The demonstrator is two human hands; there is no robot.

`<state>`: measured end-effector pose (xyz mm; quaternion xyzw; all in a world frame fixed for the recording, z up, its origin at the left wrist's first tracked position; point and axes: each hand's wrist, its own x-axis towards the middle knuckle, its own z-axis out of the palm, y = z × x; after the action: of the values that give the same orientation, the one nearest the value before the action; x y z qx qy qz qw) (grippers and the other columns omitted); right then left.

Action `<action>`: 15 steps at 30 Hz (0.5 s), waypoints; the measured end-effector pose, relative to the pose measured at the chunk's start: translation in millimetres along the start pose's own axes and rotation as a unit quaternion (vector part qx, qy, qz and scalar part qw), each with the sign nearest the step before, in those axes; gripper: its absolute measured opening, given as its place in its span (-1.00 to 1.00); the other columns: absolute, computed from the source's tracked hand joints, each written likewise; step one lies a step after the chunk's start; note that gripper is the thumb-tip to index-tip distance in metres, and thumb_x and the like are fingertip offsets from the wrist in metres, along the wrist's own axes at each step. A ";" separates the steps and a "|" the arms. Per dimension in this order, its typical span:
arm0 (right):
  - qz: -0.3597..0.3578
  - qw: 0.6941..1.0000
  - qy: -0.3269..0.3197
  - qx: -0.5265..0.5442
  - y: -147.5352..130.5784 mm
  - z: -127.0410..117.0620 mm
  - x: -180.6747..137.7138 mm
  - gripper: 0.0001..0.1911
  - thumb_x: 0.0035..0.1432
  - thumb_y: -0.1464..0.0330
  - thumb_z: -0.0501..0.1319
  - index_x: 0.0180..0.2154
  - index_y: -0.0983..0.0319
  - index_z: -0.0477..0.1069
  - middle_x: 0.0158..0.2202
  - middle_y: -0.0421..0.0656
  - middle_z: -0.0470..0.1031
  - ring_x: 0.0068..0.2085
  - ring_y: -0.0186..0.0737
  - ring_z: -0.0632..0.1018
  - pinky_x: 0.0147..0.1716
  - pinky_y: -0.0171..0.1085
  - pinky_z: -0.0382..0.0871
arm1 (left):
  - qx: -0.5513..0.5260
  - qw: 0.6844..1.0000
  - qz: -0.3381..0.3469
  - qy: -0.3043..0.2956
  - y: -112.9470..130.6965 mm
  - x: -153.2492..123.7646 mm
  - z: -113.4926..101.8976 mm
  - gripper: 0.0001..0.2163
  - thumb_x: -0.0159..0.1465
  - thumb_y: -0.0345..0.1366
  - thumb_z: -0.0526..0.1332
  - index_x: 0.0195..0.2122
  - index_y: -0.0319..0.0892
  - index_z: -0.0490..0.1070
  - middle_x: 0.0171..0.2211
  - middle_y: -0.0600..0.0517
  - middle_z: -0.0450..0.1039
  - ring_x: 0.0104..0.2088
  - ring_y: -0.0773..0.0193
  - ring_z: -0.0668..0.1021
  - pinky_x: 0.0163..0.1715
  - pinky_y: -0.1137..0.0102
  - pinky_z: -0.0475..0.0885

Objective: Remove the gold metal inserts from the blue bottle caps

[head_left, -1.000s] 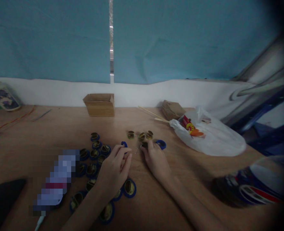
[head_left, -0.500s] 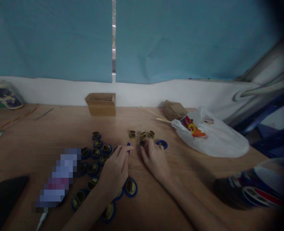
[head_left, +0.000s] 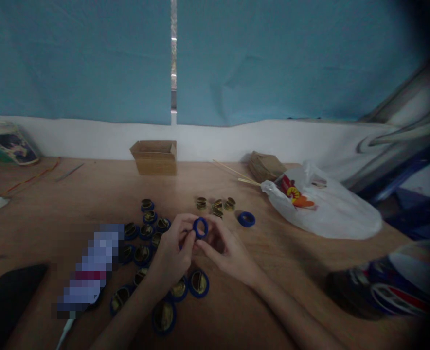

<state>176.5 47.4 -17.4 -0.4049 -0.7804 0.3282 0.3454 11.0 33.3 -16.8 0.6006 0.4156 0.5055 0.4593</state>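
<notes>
My left hand is closed on a blue ring, which stands tilted up with its opening facing me. From the other side, my right hand has its fingers curled at the same ring, its thumb by the lower rim. Whether a metal piece is also hidden behind the right fingers I cannot tell. Just beyond the hands are several loose gold-coloured round pieces. Another blue ring lies to their right. Several blue rings with gold pieces set in them are spread around and left of my left hand.
A small cardboard box stands at the back. To the right are a white plastic bag, thin sticks, a brown packet and a large dark bottle. At left lie a pixelated phone-like object with a cable and a black item.
My right hand has moved left and nearer, away from the loose gold pieces, to meet my left hand. The blue ring in my left hand has turned to face me.
</notes>
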 end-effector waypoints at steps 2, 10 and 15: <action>-0.010 1.000 -0.009 -0.027 -0.2 -2.5 -0.3 -0.56 0.25 0.32 0.16 0.13 0.12 0.12 -0.28 -0.20 0.46 -0.40 -0.29 0.47 -0.44 -0.31 0.38 | -0.018 1.000 -0.013 -0.003 -0.4 0.6 0.0 -0.81 0.30 -0.45 0.09 -0.07 -0.14 0.29 -0.20 -0.02 0.50 -0.19 0.23 0.58 -0.20 0.35 0.49; -0.054 0.980 0.073 -0.180 1.6 -15.1 2.6 -0.65 0.19 0.34 0.19 0.01 0.21 0.22 -0.14 -0.07 0.47 -0.16 -0.11 0.51 -0.18 -0.16 0.41 | 0.056 0.998 0.026 0.001 1.3 0.2 -0.1 -0.82 0.33 -0.37 0.09 -0.09 -0.15 0.39 -0.10 -0.06 0.50 -0.07 0.19 0.55 -0.07 0.32 0.44; 0.037 0.928 0.185 -0.322 18.2 -50.3 10.0 -0.69 0.16 0.31 0.18 -0.07 0.30 0.32 -0.13 0.05 0.44 -0.11 0.02 0.49 -0.12 -0.09 0.38 | 0.111 0.990 -0.011 -0.085 10.4 -5.3 -2.0 -0.85 0.32 -0.31 0.11 -0.12 -0.15 0.40 -0.20 -0.03 0.53 -0.20 0.22 0.57 -0.19 0.35 0.45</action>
<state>220.0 76.1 -1.7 -0.5767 -0.7507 -0.0094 0.3222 8.6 26.0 -7.7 0.6839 0.4357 0.3983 0.4287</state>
